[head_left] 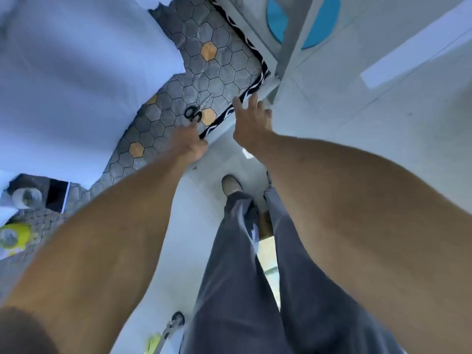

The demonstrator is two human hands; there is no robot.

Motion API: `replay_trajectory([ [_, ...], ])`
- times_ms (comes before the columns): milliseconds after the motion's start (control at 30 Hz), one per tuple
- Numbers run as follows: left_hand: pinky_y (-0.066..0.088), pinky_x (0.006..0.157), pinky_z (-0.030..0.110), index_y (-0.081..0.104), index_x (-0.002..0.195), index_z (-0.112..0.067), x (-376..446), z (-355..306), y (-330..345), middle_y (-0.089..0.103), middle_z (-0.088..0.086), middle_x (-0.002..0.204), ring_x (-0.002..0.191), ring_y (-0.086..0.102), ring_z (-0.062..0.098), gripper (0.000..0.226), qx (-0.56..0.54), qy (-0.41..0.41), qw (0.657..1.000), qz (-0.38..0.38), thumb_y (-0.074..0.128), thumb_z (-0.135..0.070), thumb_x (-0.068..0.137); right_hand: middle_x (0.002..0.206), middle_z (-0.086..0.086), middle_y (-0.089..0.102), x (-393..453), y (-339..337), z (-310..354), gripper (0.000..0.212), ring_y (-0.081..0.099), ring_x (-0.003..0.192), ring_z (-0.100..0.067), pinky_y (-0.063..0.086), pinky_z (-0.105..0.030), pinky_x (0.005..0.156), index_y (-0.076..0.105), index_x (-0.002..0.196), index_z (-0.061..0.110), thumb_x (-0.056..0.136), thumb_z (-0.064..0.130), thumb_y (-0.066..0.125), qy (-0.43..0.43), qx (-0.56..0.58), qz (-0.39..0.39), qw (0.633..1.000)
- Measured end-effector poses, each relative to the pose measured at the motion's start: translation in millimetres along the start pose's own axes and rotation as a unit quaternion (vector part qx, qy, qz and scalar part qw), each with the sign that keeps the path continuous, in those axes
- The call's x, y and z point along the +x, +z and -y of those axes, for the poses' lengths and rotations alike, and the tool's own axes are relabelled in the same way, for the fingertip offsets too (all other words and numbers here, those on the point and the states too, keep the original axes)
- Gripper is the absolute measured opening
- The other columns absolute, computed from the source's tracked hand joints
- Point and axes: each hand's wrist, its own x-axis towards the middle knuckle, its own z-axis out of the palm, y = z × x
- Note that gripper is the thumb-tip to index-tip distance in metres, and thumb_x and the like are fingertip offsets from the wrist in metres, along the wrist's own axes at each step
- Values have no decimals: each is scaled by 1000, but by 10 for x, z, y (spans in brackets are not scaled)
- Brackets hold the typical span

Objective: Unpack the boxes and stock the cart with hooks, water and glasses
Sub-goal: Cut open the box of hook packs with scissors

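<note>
While both bare arms reach far down toward the floor, the left hand [190, 146] sits at the near edge of a grey hexagon-patterned rug with gold hexagons and a black-and-white border [204, 72]. Its fingers are curled at the rug's corner; whether they pinch the border cannot be told, pic too blurred. Black-handled scissors [195, 112] lie on the rug just beyond the left hand, blades pointing far-right; apart from the fingers as far as seen.

Right hand [249, 121]: fingers spread and straight, released, tips at the rug's border beside a white frame leg [277, 80]. No item held.

Person stands on white floor [204, 226], grey trousers [237, 264], one beige shoe [231, 185] visible near the hands.

Left side: large white sheet or cloth [76, 85] covers much of the rug. Near-left: a yellow-green round object [15, 237] and a white roll-like item [25, 198], both too blurred to identify. Near bottom: small black caster wheel on a metal leg [176, 319], poss. the cart.

Boxes, hooks, water, glasses: cannot be identified in view.
</note>
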Motion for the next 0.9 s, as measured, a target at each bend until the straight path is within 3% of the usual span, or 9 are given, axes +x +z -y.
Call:
replay_trajectory([
  [100,49,87,44,37,143,-14,396,77,257,51,20,132,118,54,39,54,-18,-24,999,-17,55,-33,96,152,-29,17,427,446,106,75,34,131,-40,36,-50,106,21,147,18,84,11,61,-25,-15,-23,999],
  [400,49,84,45,43,131,-13,1645,170,517,47,18,124,112,56,38,44,-42,-30,997,-55,59,-28,93,157,-31,5,1517,1001,274,80,22,141,-43,29,-52,114,16,152,16,87,11,61,-45,3,-17,999],
  [500,49,84,46,43,132,-11,1967,186,546,44,18,130,114,55,38,43,-37,-41,997,-59,58,-28,94,157,-30,5,1750,1198,254,82,20,142,-43,28,-53,114,15,153,17,85,9,62,-46,14,-14,999],
  [567,50,89,48,39,137,-10,2102,212,622,38,20,136,119,52,39,51,-29,-61,997,-47,61,-24,93,157,-29,8,1852,1307,223,81,24,140,-42,30,-53,113,17,152,17,84,6,60,-41,27,-16,999],
  [667,51,95,49,16,153,-11,2215,229,794,23,25,148,131,41,41,86,-22,-81,996,-19,71,-22,87,155,-26,15,1978,1469,143,79,29,137,-40,35,-52,110,21,151,15,84,4,60,-24,37,-23,999],
  [733,51,93,49,13,154,-10,2239,242,891,28,27,147,133,38,41,96,6,-82,996,-38,75,-27,83,153,-24,19,2012,1560,153,75,33,134,-39,38,-51,108,26,149,12,84,3,61,-23,36,-48,998],
  [800,53,89,47,26,147,-8,2230,261,974,47,23,134,122,49,38,86,30,-59,995,-78,77,-27,81,150,-22,25,2032,1630,193,72,37,130,-37,39,-49,106,29,147,12,83,2,61,-13,56,-75,996],
  [900,56,78,41,52,122,-13,2260,250,1001,67,12,103,94,64,32,42,-21,-8,992,-123,71,-25,86,140,-17,40,2040,1610,230,69,43,123,-33,42,-46,101,33,145,12,81,-2,57,30,114,-138,983],
])
